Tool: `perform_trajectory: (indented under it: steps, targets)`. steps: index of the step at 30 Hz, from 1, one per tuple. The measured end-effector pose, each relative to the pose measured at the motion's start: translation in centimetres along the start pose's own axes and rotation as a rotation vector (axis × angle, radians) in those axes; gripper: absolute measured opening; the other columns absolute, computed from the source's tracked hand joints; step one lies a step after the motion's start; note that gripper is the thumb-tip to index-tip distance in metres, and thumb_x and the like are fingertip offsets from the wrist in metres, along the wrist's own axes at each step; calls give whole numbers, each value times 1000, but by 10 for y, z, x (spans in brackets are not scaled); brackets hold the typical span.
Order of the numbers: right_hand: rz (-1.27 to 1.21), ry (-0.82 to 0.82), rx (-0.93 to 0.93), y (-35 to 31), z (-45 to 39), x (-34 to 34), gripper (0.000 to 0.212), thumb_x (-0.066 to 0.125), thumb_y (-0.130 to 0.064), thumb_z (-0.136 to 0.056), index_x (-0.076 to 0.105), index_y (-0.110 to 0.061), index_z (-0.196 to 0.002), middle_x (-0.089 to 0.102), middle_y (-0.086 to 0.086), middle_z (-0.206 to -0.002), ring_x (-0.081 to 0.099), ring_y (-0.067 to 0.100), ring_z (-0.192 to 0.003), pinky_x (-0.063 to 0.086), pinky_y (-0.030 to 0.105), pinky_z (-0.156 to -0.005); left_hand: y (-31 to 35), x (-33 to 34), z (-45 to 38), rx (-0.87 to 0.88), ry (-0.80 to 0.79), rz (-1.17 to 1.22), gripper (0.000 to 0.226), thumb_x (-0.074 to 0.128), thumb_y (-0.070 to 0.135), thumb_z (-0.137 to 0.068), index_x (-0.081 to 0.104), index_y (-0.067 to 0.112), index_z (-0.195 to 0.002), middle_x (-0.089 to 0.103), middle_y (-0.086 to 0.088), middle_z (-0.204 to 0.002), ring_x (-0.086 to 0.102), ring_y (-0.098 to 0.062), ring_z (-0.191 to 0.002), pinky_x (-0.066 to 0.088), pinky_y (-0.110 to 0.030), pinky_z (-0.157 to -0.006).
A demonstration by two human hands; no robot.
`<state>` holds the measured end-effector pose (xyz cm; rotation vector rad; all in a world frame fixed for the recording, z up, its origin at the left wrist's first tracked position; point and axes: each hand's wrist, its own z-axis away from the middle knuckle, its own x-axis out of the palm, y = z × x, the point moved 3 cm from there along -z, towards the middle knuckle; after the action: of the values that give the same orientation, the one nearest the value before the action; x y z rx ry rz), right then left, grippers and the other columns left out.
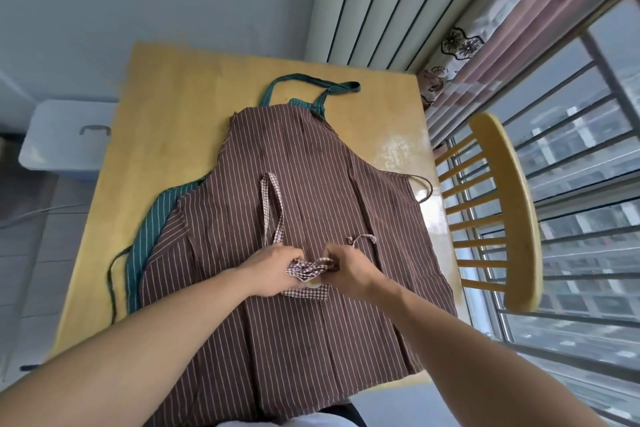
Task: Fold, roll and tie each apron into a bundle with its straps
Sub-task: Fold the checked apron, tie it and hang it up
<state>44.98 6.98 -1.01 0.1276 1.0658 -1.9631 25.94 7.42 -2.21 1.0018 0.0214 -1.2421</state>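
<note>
From the head camera, both hands meet over the middle of the yellow wooden worktop (pixel 166 107). The left hand (pixel 273 269) has its fingers curled round a small bundle of red-and-white checked cloth (pixel 304 270), and the right hand (pixel 346 269) pinches the same bundle from the other side — neither hand is slack. A checked strap loop (pixel 273 208) runs from the bundle away from the person, and a thin checked tie (pixel 363 238) curls just beyond the right hand.

The bundle sits on a brown apron with thin white stripes (pixel 294 177), spread flat, its long axis running from the person toward the far wall, bib end farthest. Its near hem hangs over the worktop's near edge. Beneath it lies a green striped apron (pixel 149 232), showing at the left side, with its green neck strap (pixel 311 83) beyond the bib.

Bare worktop shows to the left and at the far end. On the right, a yellow spindle-back chair (pixel 502 211) stands close to the edge, before a barred window (pixel 588 149). A pale plastic bin (pixel 65 139) sits on the floor at the far left.
</note>
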Motion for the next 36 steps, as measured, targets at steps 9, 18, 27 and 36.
perform_trajectory:
  steps: [9, 18, 27, 36]
  targets:
    - [-110, -13, -36, -37, 39, -15, 32, 86, -26, -81, 60, -13, -93, 67, 0, -79, 56, 6, -63, 45, 27, -58, 11, -25, 50, -47, 128, 756, 28, 83, 25, -82, 72, 27, -108, 59, 9, -122, 52, -13, -123, 37, -25, -98]
    - [-247, -217, 21, -63, 96, -33, 39, 68, -39, -91, 64, -8, -115, 71, 2, -105, 69, 10, -90, 58, 28, -81, 39, -56, 90, 21, 13, 510, 24, 80, 22, -87, 75, 23, -110, 79, 3, -96, 74, -8, -92, 61, -29, -86]
    - [-180, 77, -93, -45, 112, -69, 40, 74, -66, -78, 75, -31, -98, 75, 10, -104, 68, 43, -100, 46, 68, -101, 96, -74, 92, 83, -31, 396, 29, 84, 28, -82, 77, 26, -111, 79, 6, -101, 73, -9, -97, 58, -24, -86]
    - [-500, 271, -249, -16, 132, -101, 57, 65, -67, -87, 73, -12, -101, 75, 9, -102, 70, 31, -100, 53, 50, -98, 155, -54, 58, 21, 112, 700, 37, 86, 13, -75, 77, 18, -110, 79, -4, -104, 73, -24, -104, 54, -48, -102]
